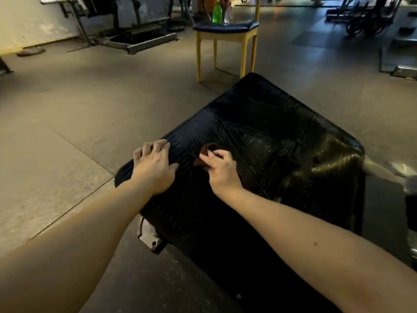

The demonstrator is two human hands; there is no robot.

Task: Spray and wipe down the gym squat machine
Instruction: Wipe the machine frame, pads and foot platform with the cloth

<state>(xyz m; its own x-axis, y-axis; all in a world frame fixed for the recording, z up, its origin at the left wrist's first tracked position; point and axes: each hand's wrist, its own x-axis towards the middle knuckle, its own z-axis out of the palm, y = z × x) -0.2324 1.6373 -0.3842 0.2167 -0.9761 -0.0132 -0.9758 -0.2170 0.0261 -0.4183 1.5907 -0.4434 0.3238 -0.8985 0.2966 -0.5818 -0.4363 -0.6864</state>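
Note:
The squat machine's black ribbed footplate [259,114] fills the middle of the view, tilted and glossy. My left hand [154,166] rests on its left edge, fingers curled over the rim. My right hand [222,169] presses a small dark red cloth [204,154] onto the plate, fingers bent round it. A green spray bottle [217,13] stands far back on a chair seat, beside a clear bottle [228,14].
A yellow-legged chair [225,29] with a dark blue seat stands just beyond the plate. Metal brackets [150,237] stick out under the plate's left side. Other gym machines [126,26] line the back wall and the far right. Grey rubber floor [67,123] lies to the left.

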